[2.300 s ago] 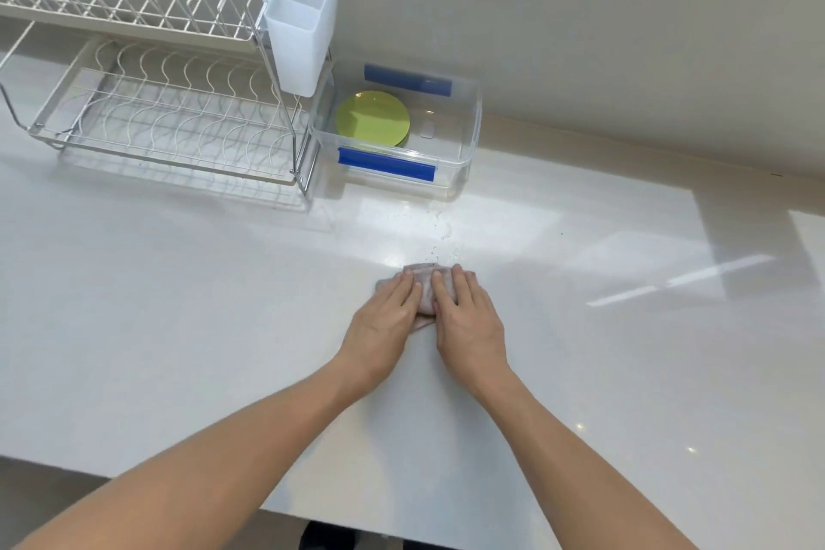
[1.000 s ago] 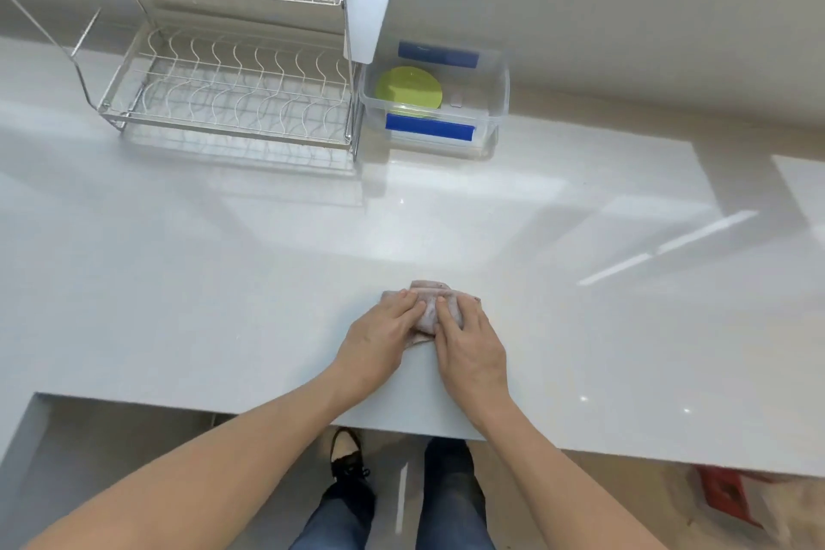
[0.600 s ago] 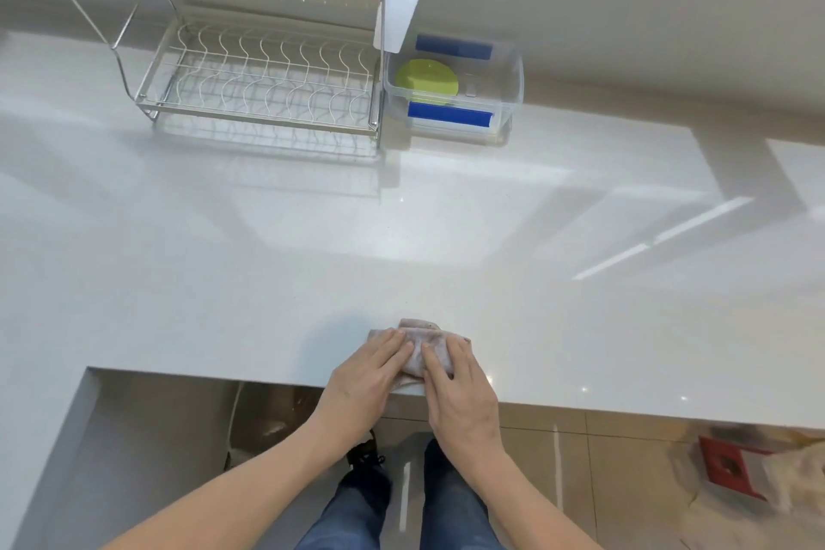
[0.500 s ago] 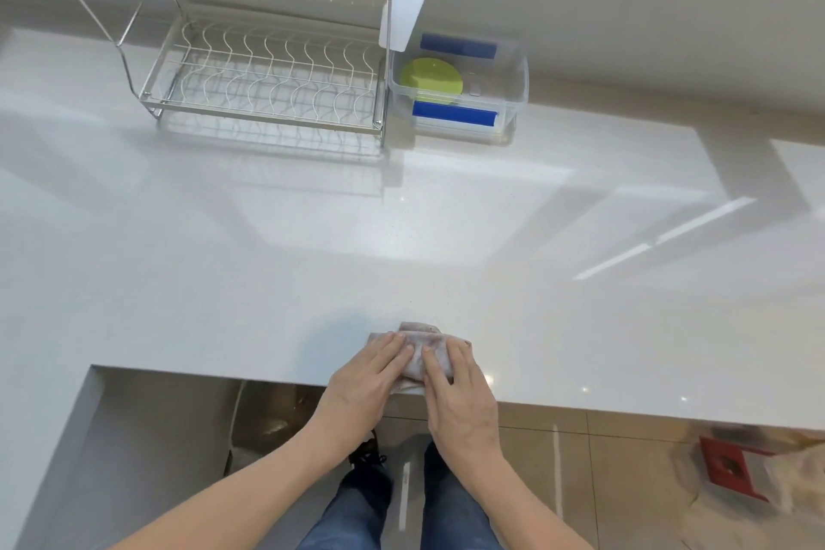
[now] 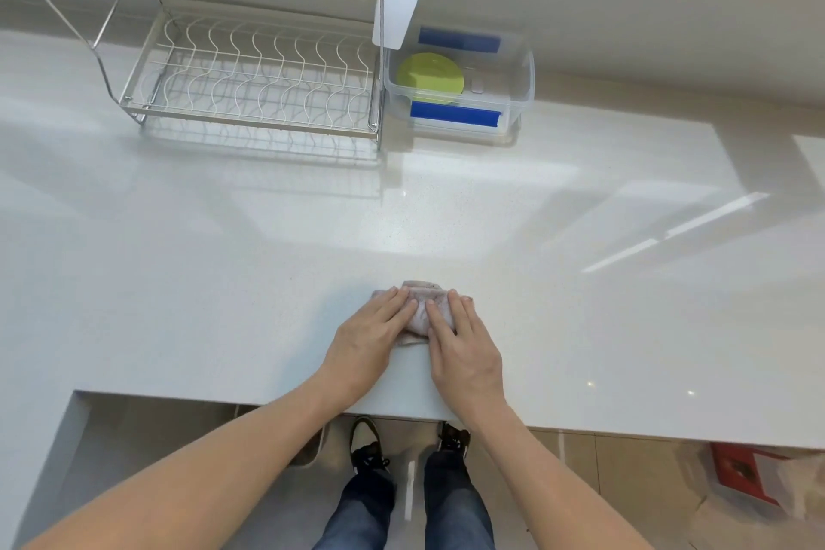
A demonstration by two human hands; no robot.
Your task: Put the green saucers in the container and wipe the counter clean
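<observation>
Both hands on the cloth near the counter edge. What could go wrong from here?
1. The crumpled greyish cloth under the left hand and right hand lies near the white counter's front edge; another pull may push debris onto the floor.
2. Far strokes might bump the clear plastic container holding the green saucers.

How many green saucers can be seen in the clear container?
1 green disc shows: the green saucers lie in the left part of the clear container, beside the dish rack. If several are stacked, those underneath are hidden, so the true number cannot be told.
</observation>
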